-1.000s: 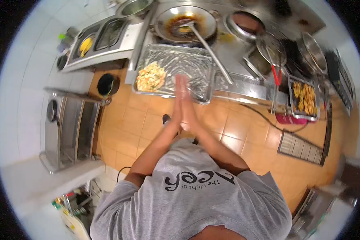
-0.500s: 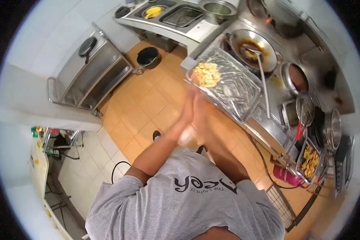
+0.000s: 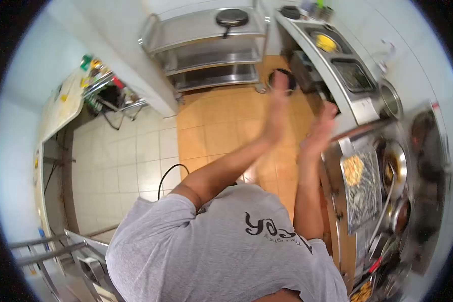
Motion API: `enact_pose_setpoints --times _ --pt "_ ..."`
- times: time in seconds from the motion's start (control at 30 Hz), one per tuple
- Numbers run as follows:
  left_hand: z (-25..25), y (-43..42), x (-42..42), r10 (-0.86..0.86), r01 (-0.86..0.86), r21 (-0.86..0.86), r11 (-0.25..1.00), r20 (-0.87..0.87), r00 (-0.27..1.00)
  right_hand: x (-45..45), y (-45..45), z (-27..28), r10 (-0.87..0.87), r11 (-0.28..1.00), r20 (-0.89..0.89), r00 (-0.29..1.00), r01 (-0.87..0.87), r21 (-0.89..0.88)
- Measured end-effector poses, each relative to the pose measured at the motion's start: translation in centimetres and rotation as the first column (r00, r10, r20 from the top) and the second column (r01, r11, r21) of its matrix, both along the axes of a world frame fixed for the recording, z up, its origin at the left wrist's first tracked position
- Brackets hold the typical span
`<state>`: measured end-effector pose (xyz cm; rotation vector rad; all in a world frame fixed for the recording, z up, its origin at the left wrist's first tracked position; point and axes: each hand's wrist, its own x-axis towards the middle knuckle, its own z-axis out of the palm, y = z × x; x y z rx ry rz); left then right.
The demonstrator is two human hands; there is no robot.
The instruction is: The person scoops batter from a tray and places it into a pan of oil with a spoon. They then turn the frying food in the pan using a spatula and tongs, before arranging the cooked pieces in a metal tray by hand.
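Left hand [image 3: 277, 109] and right hand [image 3: 318, 131] hovered apart, each grip spread, chopped food [image 3: 353, 170] lay in a metal tray [image 3: 361, 205] rightward.

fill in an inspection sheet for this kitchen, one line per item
Surface: steel counter along the right, carrying the tray.
Job's things: pale food heaped at one end of the tray; the rest is streaked.
Clutter: wok beside the tray; red-handled utensil among crowded cookware.
Hands: left hand and right hand apart, empty, raised above the floor.
Cables: one black cable against the white tiles; ends hidden.
Surroundings: trolley with a pan on top; bucket partly behind the left hand.
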<state>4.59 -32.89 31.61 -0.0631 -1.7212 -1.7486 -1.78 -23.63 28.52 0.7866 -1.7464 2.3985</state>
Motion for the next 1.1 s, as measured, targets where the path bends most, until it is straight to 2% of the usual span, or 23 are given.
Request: enact_pose_setpoints --times 0.07,0.1,0.13,0.17,0.2,0.27,0.37,0.4,0.5,0.53,0.63,0.67,0.73,0.77,0.8,0.9,0.93,0.97,1.03,1.07,1.1 --pt "-1.5 0.1 0.1 -0.053 0.057 -0.25 0.967 0.026 0.998 3.2 -2.3 1.4 0.301 0.949 0.082 0.95 -0.29 -0.121" --pt "-1.1 -0.6 0.2 -0.038 0.038 -0.153 0.987 0.003 0.999 4.2 -3.1 2.6 0.435 0.892 0.104 0.894 -0.412 -0.187" --pt "-0.4 -0.9 0.2 -0.023 0.022 -0.048 0.999 -0.022 1.0 4.0 -3.6 3.6 0.134 0.99 0.306 0.942 -0.113 -0.088" --pt "0.0 -1.1 0.4 -0.011 0.013 0.063 0.998 -0.04 0.999 4.6 -4.4 4.3 0.216 0.976 0.276 0.937 -0.199 -0.09" --pt "0.2 -2.0 0.5 0.019 -0.019 -0.009 1.0 -0.031 0.999 5.6 -5.3 4.9 0.292 0.956 0.244 0.925 -0.276 -0.096" --pt "0.8 -3.5 0.1 0.082 -0.086 -0.152 0.985 -0.033 0.996 3.3 -5.6 4.5 0.303 0.953 0.071 0.95 -0.301 -0.031" --pt "1.0 -3.6 -1.0 -0.029 0.028 -0.155 0.987 0.0 1.0 2.4 -5.9 5.8 0.36 0.933 -0.044 0.932 -0.359 0.02" --pt "2.0 -3.6 -1.2 0.01 -0.012 -0.033 0.999 -0.073 0.997 2.1 -5.7 6.3 0.374 0.927 -0.083 0.924 -0.373 0.032" --pt "2.4 -1.1 -2.7 -0.072 0.062 -0.117 0.991 -0.084 0.994 1.6 -3.0 7.2 0.324 0.946 -0.124 0.938 -0.321 0.038" --pt "3.0 -0.9 -3.2 0.013 -0.041 -0.212 0.977 -0.128 0.992 1.2 -2.2 7.6 0.31 0.951 -0.144 0.94 -0.308 0.034" --pt "3.0 4.4 -4.7 -0.136 0.129 -0.069 0.989 -0.12 0.983 0.5 1.8 8.3 0.329 0.938 -0.134 0.935 -0.306 0.164" --pt "2.7 6.3 -5.7 -0.059 0.036 -0.201 0.979 -0.109 0.992 -0.3 3.5 8.7 0.356 0.929 -0.15 0.922 -0.331 0.165" --pt "3.8 8.7 -7.3 -0.002 -0.022 -0.097 0.995 -0.242 0.97 -3.2 9.3 10.0 0.34 0.936 0.021 0.94 -0.337 -0.099" --pt "4.5 10.4 -8.1 0.02 -0.034 -0.041 0.999 -0.307 0.952 -3.9 11.3 10.1 0.344 0.929 0.055 0.937 -0.331 -0.167" --pt "5.0 12.6 -8.4 -0.003 -0.031 -0.145 0.989 -0.227 0.974 -4.5 13.2 10.2 0.348 0.917 0.086 0.934 -0.32 -0.236" --pt "6.0 20.4 -8.3 -0.048 0.062 -0.439 0.896 0.042 0.998 -2.9 16.1 8.3 0.362 0.896 0.013 0.932 -0.344 -0.281" --pt "5.7 22.2 -8.6 -0.07 0.038 -0.298 0.954 -0.097 0.993 -3.5 18.9 7.0 0.302 0.951 0.02 0.953 -0.3 -0.075" --pt "5.0 23.1 -9.6 -0.073 0.04 -0.199 0.979 -0.159 0.984 -4.9 21.4 6.1 0.247 0.961 0.004 0.969 -0.245 0.128" --pt "3.1 24.3 -10.7 -0.046 0.057 0.033 0.998 -0.265 0.963 -7.5 24.4 7.2 0.302 0.949 0.028 0.953 -0.297 -0.107" --pt "2.3 23.5 -10.9 0.05 -0.032 0.081 0.996 -0.23 0.972 -9.2 26.9 7.9 0.242 0.953 0.152 0.958 -0.205 -0.221" --pt "2.1 25.0 -11.1 0.045 -0.043 0.018 0.999 -0.195 0.98 -9.2 27.8 7.1 0.231 0.972 0.137 0.963 -0.223 -0.069"
